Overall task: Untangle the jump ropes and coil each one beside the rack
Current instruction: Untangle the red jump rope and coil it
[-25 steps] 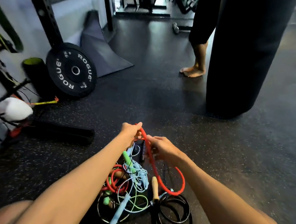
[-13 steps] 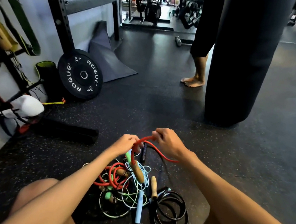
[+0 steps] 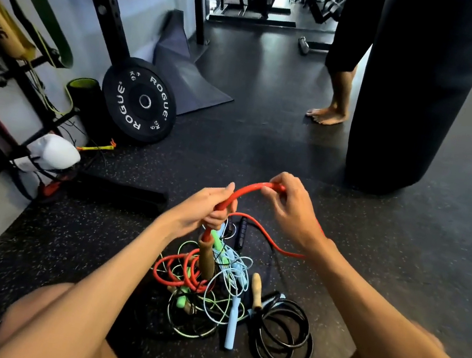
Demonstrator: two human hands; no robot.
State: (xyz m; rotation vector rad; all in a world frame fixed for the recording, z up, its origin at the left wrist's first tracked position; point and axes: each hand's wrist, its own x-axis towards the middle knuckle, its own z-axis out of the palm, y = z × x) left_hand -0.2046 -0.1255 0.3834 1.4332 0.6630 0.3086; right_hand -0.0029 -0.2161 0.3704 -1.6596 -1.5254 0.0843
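A tangle of jump ropes lies on the dark floor between my knees. My left hand [image 3: 209, 205] grips the red rope [image 3: 245, 189] just above its wooden handle [image 3: 206, 259], which hangs upright over the pile. My right hand [image 3: 291, 209] pinches the same red rope a little further along, so it arches between both hands. More red loops [image 3: 173, 274] lie in the pile with a green rope [image 3: 183, 330] and a light blue rope [image 3: 232, 320]. A black rope [image 3: 285, 338] lies coiled at the pile's right.
The rack [image 3: 3, 117] stands at the left with bands and a white bag [image 3: 53, 151]. A Rogue weight plate [image 3: 139, 100] leans on the black upright. A black punching bag [image 3: 418, 93] hangs ahead right, a barefoot person [image 3: 331, 113] beside it.
Both hands have risen with the red rope. The wooden handle has come up off the pile and now hangs below my left hand. My right hand has slid further along the rope.
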